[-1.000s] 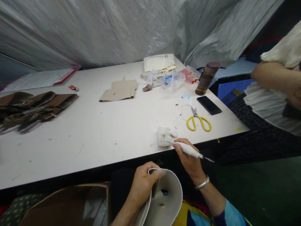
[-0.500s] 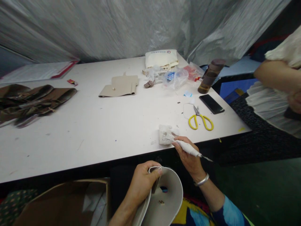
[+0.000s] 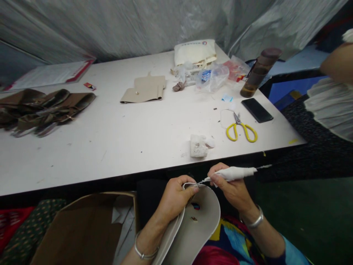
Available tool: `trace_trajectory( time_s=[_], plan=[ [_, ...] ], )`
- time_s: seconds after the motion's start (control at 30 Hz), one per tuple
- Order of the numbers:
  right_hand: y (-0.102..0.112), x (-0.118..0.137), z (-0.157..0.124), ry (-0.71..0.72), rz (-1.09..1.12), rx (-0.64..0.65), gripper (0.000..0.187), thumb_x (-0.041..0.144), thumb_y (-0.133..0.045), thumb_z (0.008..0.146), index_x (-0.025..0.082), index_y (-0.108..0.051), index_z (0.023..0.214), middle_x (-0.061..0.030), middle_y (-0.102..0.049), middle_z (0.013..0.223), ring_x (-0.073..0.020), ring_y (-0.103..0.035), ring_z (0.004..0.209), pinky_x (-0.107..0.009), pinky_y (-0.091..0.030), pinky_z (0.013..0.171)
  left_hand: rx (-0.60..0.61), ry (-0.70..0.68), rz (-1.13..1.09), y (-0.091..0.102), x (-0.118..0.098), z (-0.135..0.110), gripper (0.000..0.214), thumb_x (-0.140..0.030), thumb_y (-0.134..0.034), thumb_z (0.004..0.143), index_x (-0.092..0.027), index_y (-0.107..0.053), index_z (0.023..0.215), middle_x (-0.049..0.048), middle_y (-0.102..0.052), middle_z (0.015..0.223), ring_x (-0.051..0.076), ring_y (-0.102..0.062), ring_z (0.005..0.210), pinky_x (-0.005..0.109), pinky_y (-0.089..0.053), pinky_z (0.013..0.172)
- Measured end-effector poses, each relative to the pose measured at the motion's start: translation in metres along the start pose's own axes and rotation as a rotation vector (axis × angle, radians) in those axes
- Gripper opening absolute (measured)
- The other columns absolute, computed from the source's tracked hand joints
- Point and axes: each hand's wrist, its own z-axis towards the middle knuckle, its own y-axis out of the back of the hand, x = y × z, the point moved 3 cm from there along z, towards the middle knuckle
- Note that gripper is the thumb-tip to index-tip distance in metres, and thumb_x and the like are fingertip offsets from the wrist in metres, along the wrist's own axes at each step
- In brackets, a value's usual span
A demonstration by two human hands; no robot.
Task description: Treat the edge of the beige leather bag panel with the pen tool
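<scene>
White table (image 3: 124,140) ahead; left hand (image 3: 175,197) pinching cream piece (image 3: 193,228), right hand (image 3: 231,186) gripping wrapped tool (image 3: 234,173).

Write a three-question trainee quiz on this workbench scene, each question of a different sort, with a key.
1. True or false: the left hand grips the rim of the curved cream leather piece.
2. What lies nearest the yellow-handled scissors on the white table? A) the black phone B) the brown straps C) the red-edged papers
3. Fill in: the right hand holds a white-wrapped ____ whose tip meets the leather rim.

Key
1. True
2. A
3. tool
</scene>
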Motion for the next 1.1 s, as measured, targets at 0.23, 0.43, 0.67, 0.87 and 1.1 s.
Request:
trace_trajectory(
  time_s=[0.23, 0.43, 0.67, 0.87, 1.1],
  plan=[
    [-0.002, -0.004, -0.005, -0.033, -0.013, 0.03, 0.025, 0.043, -0.07, 0.097, 0.02, -0.068, 0.087, 0.002, -0.063, 0.072, -0.012, -0.057, 0.065, -0.022, -0.046, 0.061, 0.011, -0.03, 0.038, -0.004, -0.004, -0.002, 0.022, -0.037, -0.074, 0.073, -0.016, -0.074, 0.082, 0.0, -0.065, 0.067, 0.014, -0.053, 0.06, 0.027, -0.042, 0.061],
    [0.001, -0.001, -0.006, -0.039, -0.064, 0.073, 0.024, 0.042, -0.069, 0.096, 0.02, -0.068, 0.088, 0.0015, -0.062, 0.074, -0.0131, -0.057, 0.067, -0.025, -0.045, 0.063, 0.01, -0.038, 0.056, -0.006, -0.008, -0.005, 0.02, -0.034, -0.072, 0.073, -0.016, -0.075, 0.081, 0.0009, -0.066, 0.069, 0.015, -0.055, 0.063, 0.027, -0.042, 0.062],
    [-0.001, 0.007, 0.003, -0.004, -0.1, 0.182, 0.024, 0.041, -0.067, 0.097, 0.019, -0.067, 0.087, 0.0018, -0.059, 0.074, -0.0131, -0.054, 0.068, -0.026, -0.043, 0.063, 0.006, -0.055, 0.025, -0.01, -0.006, -0.005, 0.019, -0.034, -0.071, 0.071, -0.016, -0.073, 0.076, 0.0008, -0.065, 0.066, 0.014, -0.052, 0.061, 0.027, -0.041, 0.06],
    [-0.003, 0.011, 0.004, 0.003, -0.094, 0.226, 0.026, 0.04, -0.065, 0.098, 0.019, -0.064, 0.082, 0.0013, -0.059, 0.071, -0.0137, -0.053, 0.066, -0.027, -0.042, 0.062, 0.016, -0.022, -0.038, -0.016, -0.004, -0.007, 0.015, -0.032, -0.07, 0.066, -0.017, -0.067, 0.066, -0.001, -0.06, 0.057, 0.013, -0.048, 0.055, 0.027, -0.037, 0.055],
    [-0.006, -0.004, -0.001, -0.058, -0.034, 0.162, 0.033, 0.044, -0.065, 0.098, 0.019, -0.063, 0.077, 0.0012, -0.057, 0.068, -0.0142, -0.051, 0.064, -0.028, -0.039, 0.06, 0.034, -0.017, -0.046, -0.017, -0.004, -0.005, 0.012, -0.029, -0.07, 0.064, -0.017, -0.067, 0.064, -0.0007, -0.059, 0.056, 0.014, -0.048, 0.054, 0.027, -0.037, 0.055]
  ],
)
